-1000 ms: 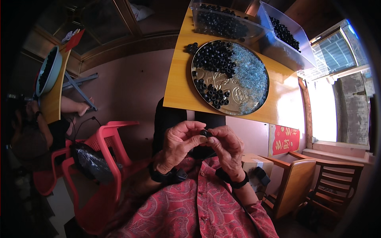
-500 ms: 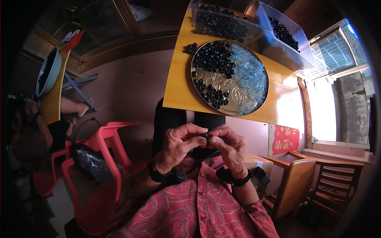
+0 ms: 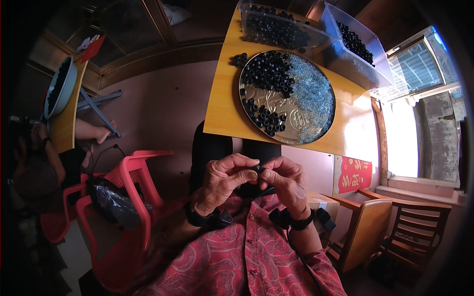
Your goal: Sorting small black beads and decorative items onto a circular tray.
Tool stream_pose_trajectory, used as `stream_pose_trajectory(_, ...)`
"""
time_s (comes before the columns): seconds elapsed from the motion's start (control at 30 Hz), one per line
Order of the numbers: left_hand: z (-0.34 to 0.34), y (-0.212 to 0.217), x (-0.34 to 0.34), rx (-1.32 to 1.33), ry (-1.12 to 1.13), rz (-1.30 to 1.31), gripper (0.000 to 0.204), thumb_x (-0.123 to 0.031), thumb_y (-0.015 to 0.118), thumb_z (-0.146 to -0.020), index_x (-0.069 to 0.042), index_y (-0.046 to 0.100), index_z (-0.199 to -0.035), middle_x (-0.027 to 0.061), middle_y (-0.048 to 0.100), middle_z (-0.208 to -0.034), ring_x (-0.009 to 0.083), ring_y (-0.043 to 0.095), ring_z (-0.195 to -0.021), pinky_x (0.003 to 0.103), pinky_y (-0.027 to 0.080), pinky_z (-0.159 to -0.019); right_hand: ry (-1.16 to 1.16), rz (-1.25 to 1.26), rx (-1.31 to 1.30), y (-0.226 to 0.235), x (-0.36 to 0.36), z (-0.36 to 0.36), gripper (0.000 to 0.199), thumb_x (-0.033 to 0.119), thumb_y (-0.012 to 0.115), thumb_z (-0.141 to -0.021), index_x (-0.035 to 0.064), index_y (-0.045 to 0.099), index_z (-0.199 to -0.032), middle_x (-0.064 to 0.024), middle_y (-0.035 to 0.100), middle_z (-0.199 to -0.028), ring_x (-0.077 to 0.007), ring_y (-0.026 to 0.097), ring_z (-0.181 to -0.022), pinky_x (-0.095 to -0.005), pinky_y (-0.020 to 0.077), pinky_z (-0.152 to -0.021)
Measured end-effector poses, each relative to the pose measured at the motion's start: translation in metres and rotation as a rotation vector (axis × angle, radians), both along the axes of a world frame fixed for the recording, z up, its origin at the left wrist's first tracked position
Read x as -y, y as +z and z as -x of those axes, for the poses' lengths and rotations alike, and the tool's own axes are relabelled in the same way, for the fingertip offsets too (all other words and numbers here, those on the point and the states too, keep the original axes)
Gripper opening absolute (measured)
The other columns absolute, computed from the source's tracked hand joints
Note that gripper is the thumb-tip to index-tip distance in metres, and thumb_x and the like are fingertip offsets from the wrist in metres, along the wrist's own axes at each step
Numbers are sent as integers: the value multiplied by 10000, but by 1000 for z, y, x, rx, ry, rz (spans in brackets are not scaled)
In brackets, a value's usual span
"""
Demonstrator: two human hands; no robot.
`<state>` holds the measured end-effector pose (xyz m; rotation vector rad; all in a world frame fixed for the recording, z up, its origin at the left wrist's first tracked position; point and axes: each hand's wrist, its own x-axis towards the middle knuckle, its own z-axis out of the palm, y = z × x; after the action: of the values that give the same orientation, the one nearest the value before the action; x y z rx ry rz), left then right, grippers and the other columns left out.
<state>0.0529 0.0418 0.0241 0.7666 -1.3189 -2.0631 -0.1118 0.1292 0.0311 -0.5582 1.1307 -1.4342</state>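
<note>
In front of my shirt, my left hand (image 3: pixel 227 180) and my right hand (image 3: pixel 286 181) meet with thumbs and forefingers pinched together. Between the fingertips sits a small black ring-shaped part (image 3: pixel 257 169), partly covered by both thumbs. Beyond my hands, on the yellow table (image 3: pixel 222 121), lies a round metal tray (image 3: pixel 254 94) with an embossed pattern. Loose black ring-shaped parts (image 3: pixel 269 74) are heaped on its left side. Tiny clear bluish pieces (image 3: pixel 313 96) cover its right side.
Two clear plastic bins (image 3: pixel 340 61) of black parts stand at the table's far edge. A red plastic chair (image 3: pixel 148 192) is to my left, a wooden chair (image 3: pixel 368 232) to my right. Another person (image 3: pixel 49 163) sits far left by a light-blue basin (image 3: pixel 64 93).
My hands stay pinched around the black part in nearly the same place. My right fingers have shifted very slightly; the tray and its contents look the same.
</note>
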Motion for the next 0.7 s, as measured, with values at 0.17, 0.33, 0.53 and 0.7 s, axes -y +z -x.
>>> stream_pose_trajectory(0.17, 2, 1, 0, -2, 15, 25, 195, 12, 691, -848, 0, 685, -1043, 50, 664, -934, 117, 653, -837, 234, 563, -751, 20, -63, 75, 2, 1, 1, 98, 71, 676, -894, -14, 639, -923, -85, 677, -814, -104, 621, -636, -225, 507, -593)
stream_pose_trajectory(0.33, 2, 1, 0, 12, 33, 70, 196, 14, 692, -846, 0, 687, -1042, 50, 664, -931, 120, 654, -836, 233, 565, -756, 35, -70, 158, 5, 2, 0, 88, 66, 652, -909, -14, 621, -928, -98, 675, -824, -111, 614, -616, -222, 498, -576)
stream_pose_trajectory(0.53, 4, -4, -2, 6, 62, 161, 200, -1, 698, -848, 2, 685, -1047, 57, 668, -966, 108, 653, -845, 239, 564, -772, 19, -108, 162, 3, 2, -1, 69, 46, 647, -906, -13, 611, -904, -112, 678, -830, -117, 611, -607, -223, 497, -568)
stream_pose_trajectory(0.7, 3, -3, -2, -43, 44, 37, 183, 21, 678, -855, 5, 680, -1038, 49, 656, -941, 122, 652, -846, 240, 573, -777, 48, -87, 227, -2, 3, 1, 85, 62, 664, -897, -7, 613, -904, -109, 677, -826, -116, 607, -604, -220, 492, -566)
